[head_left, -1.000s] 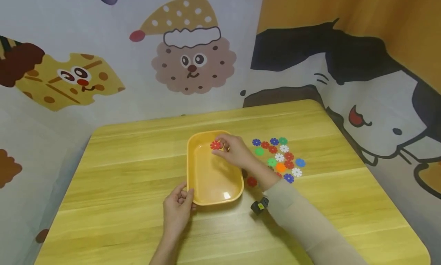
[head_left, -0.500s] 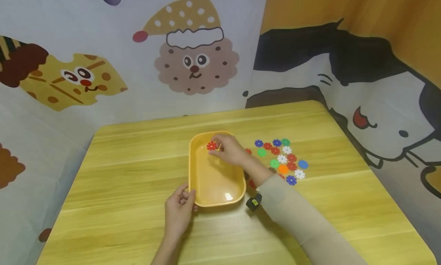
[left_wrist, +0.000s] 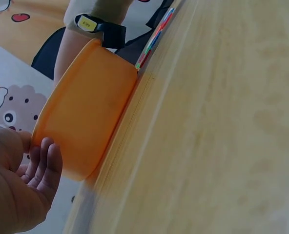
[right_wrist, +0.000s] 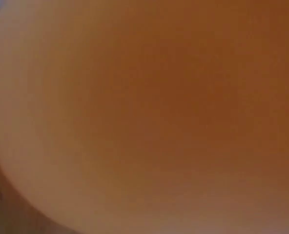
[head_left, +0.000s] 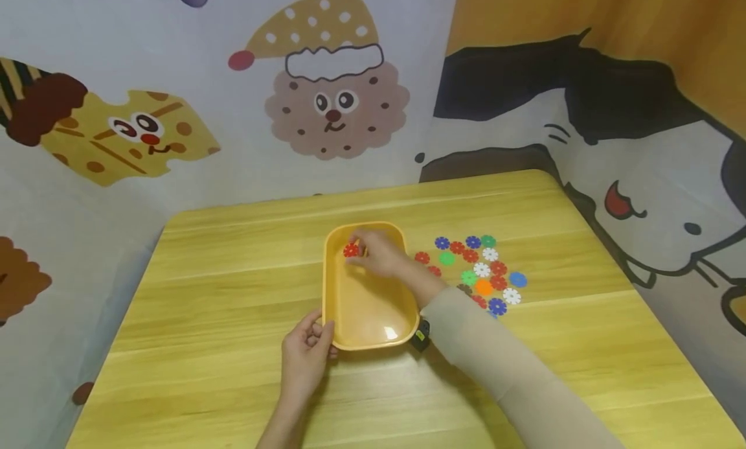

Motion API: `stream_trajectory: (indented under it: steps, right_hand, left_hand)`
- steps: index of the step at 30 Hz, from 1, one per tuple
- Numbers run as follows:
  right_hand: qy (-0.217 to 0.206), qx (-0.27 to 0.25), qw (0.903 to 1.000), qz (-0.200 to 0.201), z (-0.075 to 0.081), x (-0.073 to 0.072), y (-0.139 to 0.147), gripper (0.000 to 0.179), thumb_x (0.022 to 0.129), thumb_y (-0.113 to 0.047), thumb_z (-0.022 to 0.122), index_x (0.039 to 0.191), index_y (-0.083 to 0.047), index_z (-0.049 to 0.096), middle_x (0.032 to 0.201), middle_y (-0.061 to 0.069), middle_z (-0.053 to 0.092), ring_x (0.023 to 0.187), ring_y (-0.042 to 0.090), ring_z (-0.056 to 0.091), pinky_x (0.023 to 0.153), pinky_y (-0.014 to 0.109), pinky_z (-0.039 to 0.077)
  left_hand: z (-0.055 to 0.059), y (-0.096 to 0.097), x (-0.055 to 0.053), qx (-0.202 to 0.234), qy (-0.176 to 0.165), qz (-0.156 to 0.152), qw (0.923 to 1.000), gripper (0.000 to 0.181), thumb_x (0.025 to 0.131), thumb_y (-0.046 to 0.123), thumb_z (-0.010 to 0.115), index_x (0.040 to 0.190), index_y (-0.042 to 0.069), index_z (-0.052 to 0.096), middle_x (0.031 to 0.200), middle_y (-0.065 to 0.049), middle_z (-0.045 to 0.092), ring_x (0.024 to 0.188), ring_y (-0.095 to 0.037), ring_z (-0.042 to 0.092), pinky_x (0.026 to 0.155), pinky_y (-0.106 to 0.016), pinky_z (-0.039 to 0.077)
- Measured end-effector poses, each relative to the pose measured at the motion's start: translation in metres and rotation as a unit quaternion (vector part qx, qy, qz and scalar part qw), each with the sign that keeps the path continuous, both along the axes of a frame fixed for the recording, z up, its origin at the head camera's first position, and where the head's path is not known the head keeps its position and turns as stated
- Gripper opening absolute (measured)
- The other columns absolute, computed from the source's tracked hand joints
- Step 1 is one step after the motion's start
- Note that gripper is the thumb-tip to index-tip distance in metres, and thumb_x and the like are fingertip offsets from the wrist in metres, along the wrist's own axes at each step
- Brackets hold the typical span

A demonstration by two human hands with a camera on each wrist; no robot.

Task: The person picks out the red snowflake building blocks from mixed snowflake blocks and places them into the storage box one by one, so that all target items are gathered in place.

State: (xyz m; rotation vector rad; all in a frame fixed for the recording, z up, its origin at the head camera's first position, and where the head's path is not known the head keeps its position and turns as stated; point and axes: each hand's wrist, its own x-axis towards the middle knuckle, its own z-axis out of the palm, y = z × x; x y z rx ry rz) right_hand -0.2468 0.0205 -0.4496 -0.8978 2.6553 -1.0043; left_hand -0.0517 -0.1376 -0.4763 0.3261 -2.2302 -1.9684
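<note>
A yellow-orange plastic tray (head_left: 370, 319) sits on the wooden table. My left hand (head_left: 305, 355) grips its near left corner, thumb over the rim and fingers curled against the outside wall. In the left wrist view the left hand (left_wrist: 22, 180) holds the rim of the tray (left_wrist: 91, 107). Over the tray's far left part, my right hand (head_left: 379, 253) pinches a red snowflake disc (head_left: 351, 250) between thumb and fingers. Right of the tray lie several snowflake discs, among them an orange disc (head_left: 484, 287) and a white disc (head_left: 511, 296). A blurred orange surface fills the right wrist view.
The wooden table (head_left: 233, 293) extends around the tray, with its far edge close to a wall cloth (head_left: 233, 177) printed with cartoon figures. A black wrist camera (head_left: 421, 336) on the right arm is beside the tray's near right corner.
My right hand has moved left within the tray, carrying the red snowflake disc toward the left wall. More discs show behind the right arm. The left hand keeps its grip on the tray.
</note>
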Motion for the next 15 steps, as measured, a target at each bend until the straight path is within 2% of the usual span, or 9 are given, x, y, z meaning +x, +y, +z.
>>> stream_trajectory:
  steps: [4,7,11,15]
  right_hand:
    - [-0.017,0.032,0.9993,0.005,-0.0057,-0.001,-0.0027,0.039,0.09,-0.022,0.079,0.119,-0.002,0.063,0.079,0.001,0.065,0.068,0.013,0.061,0.06,0.021,0.053]
    - [-0.032,0.048,0.9983,0.007,-0.0077,-0.0002,-0.0029,0.043,0.091,-0.022,0.079,0.124,-0.001,0.061,0.083,0.003,0.068,0.075,0.014,0.064,0.067,0.023,0.057]
    - [-0.042,0.058,0.9974,0.007,-0.0071,0.0008,-0.0023,0.047,0.092,-0.022,0.078,0.129,-0.001,0.06,0.089,0.004,0.07,0.082,0.016,0.066,0.075,0.026,0.058]
    - [-0.032,0.041,0.9986,0.011,-0.0052,0.0019,-0.0006,0.047,0.092,-0.023,0.077,0.13,0.0,0.06,0.093,0.005,0.069,0.084,0.017,0.066,0.075,0.027,0.059]
  left_hand:
    - [-0.0002,0.0005,0.0,-0.004,-0.004,0.001,1.0,0.039,0.096,0.003,0.068,0.133,-0.007,0.059,0.079,-0.019,0.064,0.056,-0.014,0.065,0.054,-0.03,0.063]
    - [-0.0005,0.0009,-0.0004,-0.007,-0.009,0.004,0.9999,0.04,0.096,0.004,0.067,0.133,-0.007,0.059,0.079,-0.018,0.065,0.056,-0.014,0.064,0.053,-0.03,0.063]
    - [-0.0009,0.0019,-0.001,-0.019,-0.013,0.013,0.9997,0.037,0.097,0.004,0.067,0.131,-0.006,0.061,0.077,-0.017,0.065,0.056,-0.015,0.065,0.052,-0.029,0.062]
    - [-0.0013,0.0036,-0.0008,-0.034,-0.008,0.028,0.999,0.034,0.096,0.003,0.066,0.128,-0.006,0.062,0.074,-0.017,0.066,0.054,-0.017,0.065,0.05,-0.03,0.062]
